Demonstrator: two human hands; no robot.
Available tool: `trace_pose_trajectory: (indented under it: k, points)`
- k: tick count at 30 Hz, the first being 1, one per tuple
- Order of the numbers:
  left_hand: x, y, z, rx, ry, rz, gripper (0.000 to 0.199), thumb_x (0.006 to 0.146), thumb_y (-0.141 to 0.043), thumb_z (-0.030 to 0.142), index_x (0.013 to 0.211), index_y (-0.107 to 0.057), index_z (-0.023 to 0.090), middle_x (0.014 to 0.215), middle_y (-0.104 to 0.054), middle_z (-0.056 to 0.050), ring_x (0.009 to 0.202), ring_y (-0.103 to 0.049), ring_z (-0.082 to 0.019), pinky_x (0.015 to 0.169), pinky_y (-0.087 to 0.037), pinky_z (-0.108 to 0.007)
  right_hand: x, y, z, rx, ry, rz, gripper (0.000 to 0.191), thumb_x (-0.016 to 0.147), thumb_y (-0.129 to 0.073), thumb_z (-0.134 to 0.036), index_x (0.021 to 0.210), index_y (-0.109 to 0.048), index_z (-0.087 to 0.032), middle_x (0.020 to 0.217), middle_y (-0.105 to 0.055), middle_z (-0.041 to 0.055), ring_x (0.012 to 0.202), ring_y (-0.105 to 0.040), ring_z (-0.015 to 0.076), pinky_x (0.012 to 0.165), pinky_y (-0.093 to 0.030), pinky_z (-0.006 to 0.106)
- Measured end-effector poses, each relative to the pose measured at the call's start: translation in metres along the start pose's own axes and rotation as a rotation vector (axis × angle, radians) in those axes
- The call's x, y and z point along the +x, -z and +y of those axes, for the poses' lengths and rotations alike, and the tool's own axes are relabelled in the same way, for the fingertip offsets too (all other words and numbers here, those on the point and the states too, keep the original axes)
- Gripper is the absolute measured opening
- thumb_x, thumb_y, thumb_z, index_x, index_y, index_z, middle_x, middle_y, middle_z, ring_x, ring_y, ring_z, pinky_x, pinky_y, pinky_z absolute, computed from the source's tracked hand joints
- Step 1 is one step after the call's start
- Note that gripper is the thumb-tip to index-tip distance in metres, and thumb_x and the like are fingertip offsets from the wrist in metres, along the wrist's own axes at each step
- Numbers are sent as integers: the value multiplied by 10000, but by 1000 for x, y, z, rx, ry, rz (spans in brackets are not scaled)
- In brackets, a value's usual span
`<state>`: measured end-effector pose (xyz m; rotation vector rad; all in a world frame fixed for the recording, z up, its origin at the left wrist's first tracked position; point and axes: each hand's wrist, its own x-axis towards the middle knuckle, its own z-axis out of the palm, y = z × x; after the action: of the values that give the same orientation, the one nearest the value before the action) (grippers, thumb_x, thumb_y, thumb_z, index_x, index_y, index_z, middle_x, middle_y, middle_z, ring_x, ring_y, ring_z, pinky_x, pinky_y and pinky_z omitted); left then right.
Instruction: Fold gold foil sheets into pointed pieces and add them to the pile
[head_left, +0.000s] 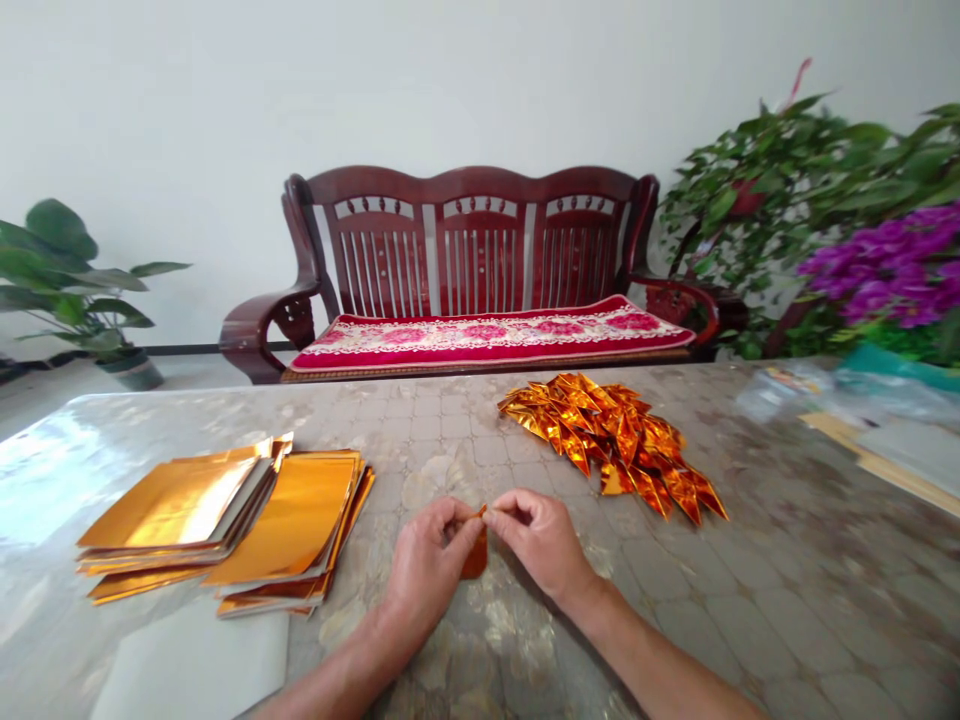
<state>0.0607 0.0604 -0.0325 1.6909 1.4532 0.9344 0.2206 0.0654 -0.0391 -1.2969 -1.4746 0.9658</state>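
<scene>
My left hand [427, 560] and my right hand [540, 540] meet above the middle of the table, and their fingertips pinch a small folded piece of gold foil paper [474, 555]. Its lower part hangs below the fingers, and its top shows as a thin tip. To the right of my right hand lies a loose heap of folded gold foil triangles [609, 445]. Left of my left hand are two stacks of square gold foil sheets [172, 510] [289, 525], slightly fanned. Neither hand touches the heap or the stacks.
The mottled grey table top [712, 600] is glossy. A white sheet [195, 665] lies at the front left. Plastic bags [825, 395] and flat boards [892, 460] lie at the right. Behind the table stand a red-cushioned wooden bench [480, 330] and potted plants [810, 220].
</scene>
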Motion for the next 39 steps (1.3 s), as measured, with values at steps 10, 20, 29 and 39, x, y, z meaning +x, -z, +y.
trace_pose_trajectory:
  k: [10,20,29,39]
  points:
    - [1,-4,-4,-88,13,51,205,807,-586,336,752,-696,172,660,-664,11,615,-575,-132,590,-417,-207,-10,-1,-4,-378,306,96,141,859,-602,-194,726,-648,-194,702,-641,-1,671,-588,132,660,-410,226]
    - [-1,-5,-5,-5,8,66,212,827,-562,310,703,-673,179,644,-673,17,602,-605,-136,588,-431,-215,-16,-2,-6,-823,587,73,231,962,-458,-145,844,-652,-186,727,-614,29,687,-562,159,677,-372,271]
    - [-1,-4,-7,28,-19,62,221,845,-560,316,722,-689,186,687,-681,19,661,-607,-139,635,-429,-220,-18,-6,-6,-804,539,27,240,947,-439,-114,838,-642,-180,738,-614,35,688,-561,163,673,-370,274]
    - [3,-3,-12,-181,64,-39,238,826,-589,375,787,-695,166,720,-678,4,708,-610,-155,659,-449,-225,-9,-3,-5,-112,93,-34,226,908,-540,-315,805,-691,-183,736,-681,17,693,-611,156,649,-454,233]
